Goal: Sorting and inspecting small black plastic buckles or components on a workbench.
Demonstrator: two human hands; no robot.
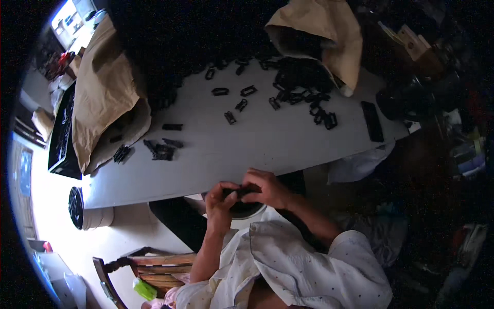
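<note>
Left hand (pixel 218 202) and right hand (pixel 266 189) come close together at the near edge of the grey counter (pixel 216 157). Their fingers are bent, and both hands look to be pinching one small dark piece (pixel 240 191). It sits right between the two sets of fingertips, so neither hand is clearly nearer to it. The left hand is on its left side and the right hand is on its right side. The fingers hide most of it, so I cannot tell which way its long side points.

Just under the hands is a round tub with a pale rim (pixel 261 211). Straight ahead, well apart from the hands, some little black frames lie loose on the counter. One black frame (pixel 229 118) is almost in line with the left hand, and its long side points mostly away from the person. A bunch of black bits (pixel 162 151) lies ahead and to the left, nearer the left hand. A flat black bar (pixel 372 121) lies far to the right, nearer the right hand. Its long side runs mostly away from the person too.
</note>
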